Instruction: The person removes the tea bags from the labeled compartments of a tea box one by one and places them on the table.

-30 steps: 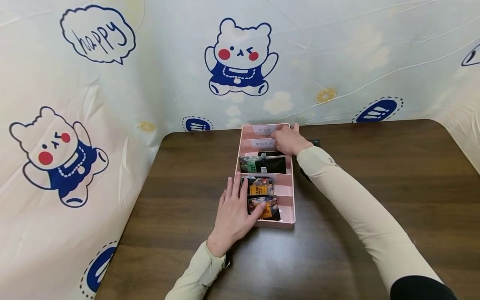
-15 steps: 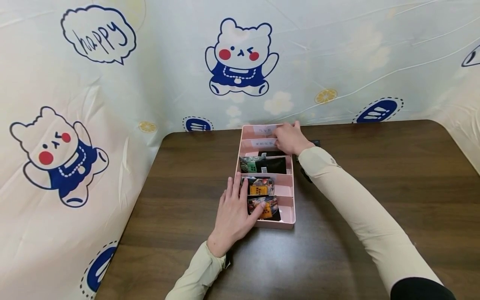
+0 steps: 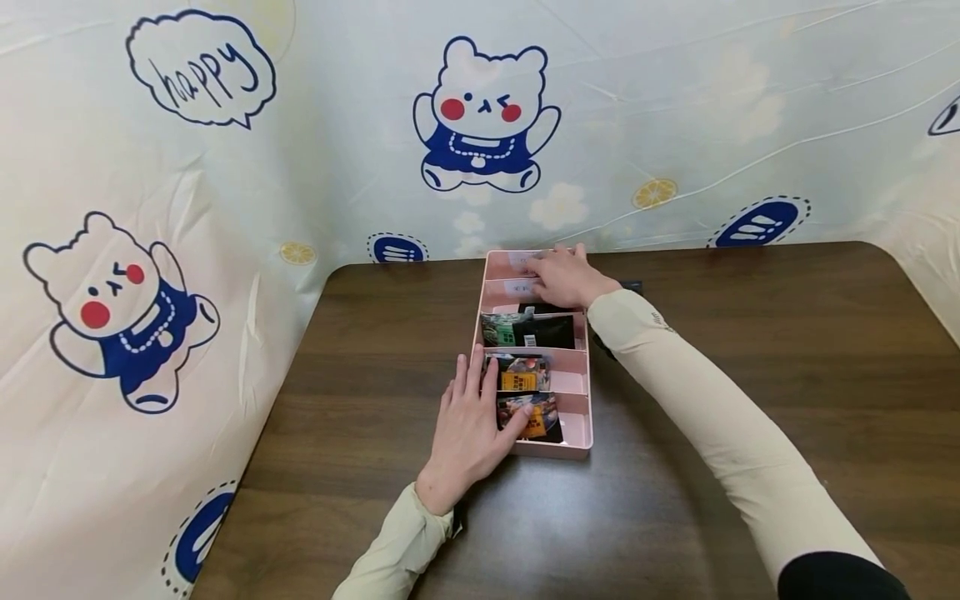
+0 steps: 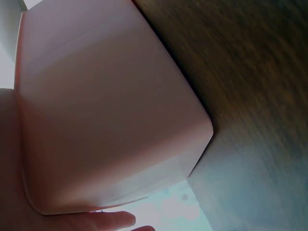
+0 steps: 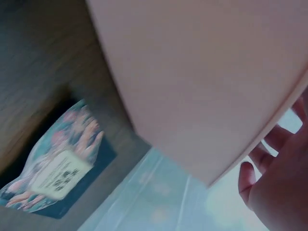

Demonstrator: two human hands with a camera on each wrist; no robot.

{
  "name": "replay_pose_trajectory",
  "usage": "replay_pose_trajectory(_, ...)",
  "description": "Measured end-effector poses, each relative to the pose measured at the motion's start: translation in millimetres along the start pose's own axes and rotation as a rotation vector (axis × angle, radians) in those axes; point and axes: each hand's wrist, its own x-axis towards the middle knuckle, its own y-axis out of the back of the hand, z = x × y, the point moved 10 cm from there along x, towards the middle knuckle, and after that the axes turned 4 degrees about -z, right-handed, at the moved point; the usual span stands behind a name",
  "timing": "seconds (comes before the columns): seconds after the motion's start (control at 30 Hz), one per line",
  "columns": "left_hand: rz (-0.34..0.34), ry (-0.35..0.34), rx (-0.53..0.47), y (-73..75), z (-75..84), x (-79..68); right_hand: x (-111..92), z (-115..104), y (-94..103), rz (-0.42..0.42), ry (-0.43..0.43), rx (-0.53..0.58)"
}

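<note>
A long pink divided box [image 3: 588, 433] stands on the table with packets in several compartments. My left hand [image 3: 467, 433] lies along its near left side, fingers extended and thumb over the front packet [image 3: 542, 419] with an orange label. Behind that sits another orange-labelled packet [image 3: 519, 380], then a black-and-green packet [image 3: 543, 331]. My right hand [image 3: 568, 277] reaches over the two far compartments, fingertips at the white paper labels [image 3: 517, 288] on the dividers. In the right wrist view its loosely bent fingers [image 5: 246, 179] pass over the box rim.
A colourful packet [image 5: 57, 175] with a pale printed panel lies on the table right of the box, mostly hidden by the right arm in the head view. A printed cloth [image 3: 337, 150] hangs behind the brown wooden table [image 3: 360, 350].
My right hand has moved slightly left across the white labels, covering more of them. The left hand stays in place on the box.
</note>
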Motion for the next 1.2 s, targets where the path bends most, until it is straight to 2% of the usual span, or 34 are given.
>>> replay_pose_trajectory(0.23, 0.002, -0.006, -0.002, -0.9, 2.7, -1.7, 6.9, -10.3, -11.2, -0.117, -0.014, -0.006)
replay_pose_trajectory(0.43, 0.005, -0.002, 0.001, -2.0, 2.9, -1.8, 8.7, -4.4, -13.6, -0.132, -0.061, 0.011)
replay_pose_trajectory(0.93, 0.018, -0.006, -0.004, 1.3, 0.6, -1.3, -2.3, -1.2, 17.4, -0.015, -0.051, -0.090)
replay_pose_trajectory(1.2, 0.011, -0.001, -0.019, 1.3, -0.7, -1.0, -7.5, 7.9, 40.4, 0.177, -0.027, -0.147)
